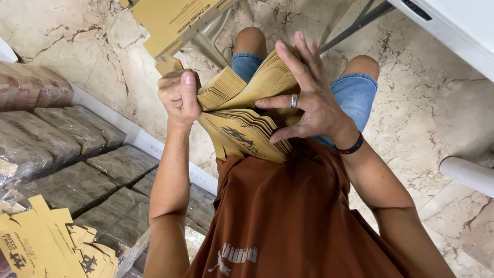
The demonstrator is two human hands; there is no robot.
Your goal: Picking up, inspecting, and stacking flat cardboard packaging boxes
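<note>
Above a marble floor, mid-frame, the left hand pinches the stack of flat yellow cartons at its edge while the right hand, fingers spread, presses it; a firm, even squeeze likely keeps the sheets aligned while fanning.
</note>
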